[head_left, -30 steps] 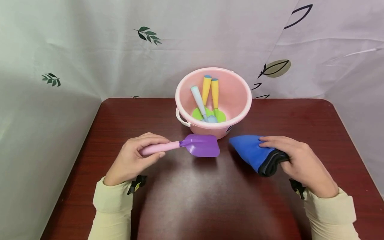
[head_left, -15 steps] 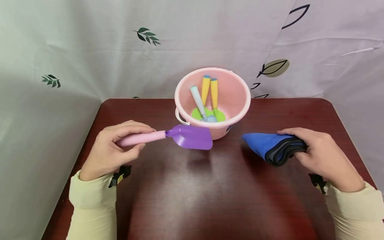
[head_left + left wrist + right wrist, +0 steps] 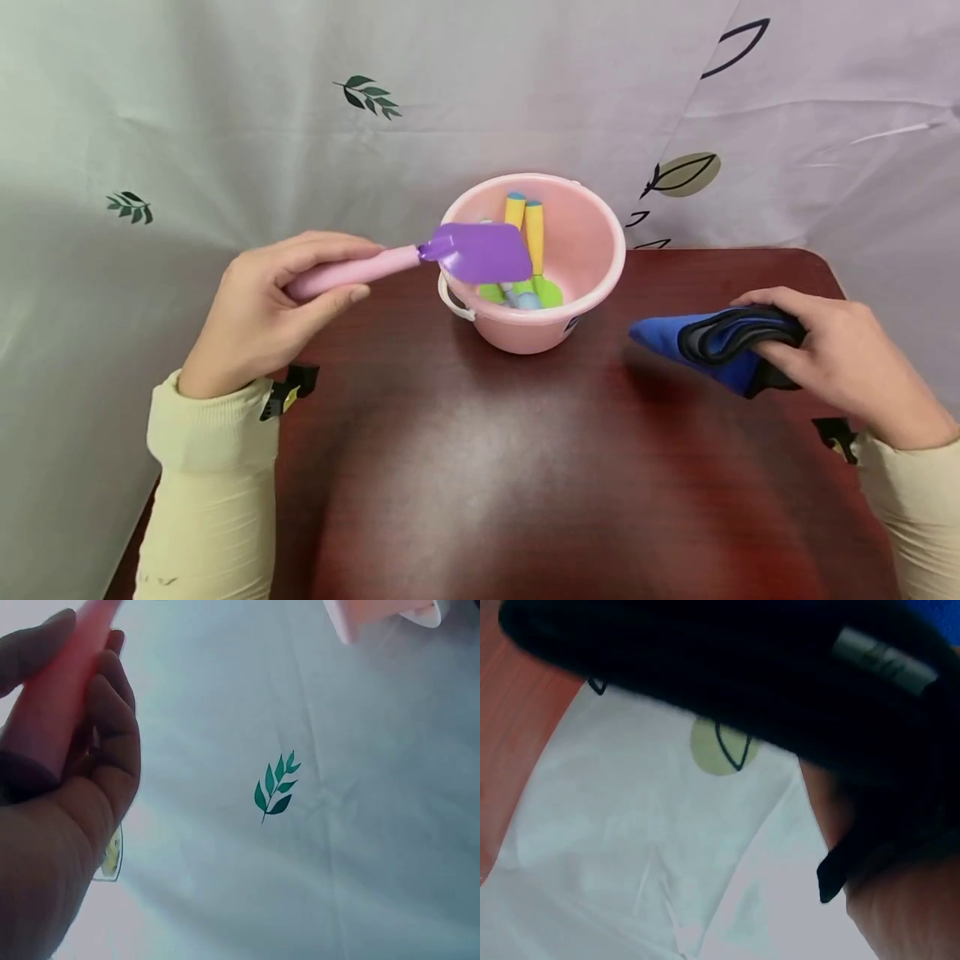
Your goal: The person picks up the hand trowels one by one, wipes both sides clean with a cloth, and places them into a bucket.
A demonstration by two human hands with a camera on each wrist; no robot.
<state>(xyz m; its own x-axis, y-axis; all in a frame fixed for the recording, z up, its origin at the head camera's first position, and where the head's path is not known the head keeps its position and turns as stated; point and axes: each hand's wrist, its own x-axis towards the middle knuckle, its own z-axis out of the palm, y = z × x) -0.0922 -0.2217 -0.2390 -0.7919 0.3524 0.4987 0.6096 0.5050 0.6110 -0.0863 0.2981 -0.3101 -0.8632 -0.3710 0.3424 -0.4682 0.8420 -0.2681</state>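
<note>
My left hand grips the pink handle of a toy shovel. Its purple blade is held over the left front rim of a pink bucket, covering part of what is inside. In the left wrist view my fingers curl around the pink handle. On the right, my right hand pinches a folded blue cloth item with black trim, raised above the table. Close up in the right wrist view, its dark underside carries a pale label; its exact kind cannot be told.
Inside the bucket stand two yellow-handled toy tools with green ends and a light-blue one. A white handle hangs at its left side. The dark red table meets a pale leaf-printed curtain behind.
My left hand has moved left and then up, bringing the shovel from in front of the bucket to above its rim. My right hand has moved right and up with the folded cloth.
</note>
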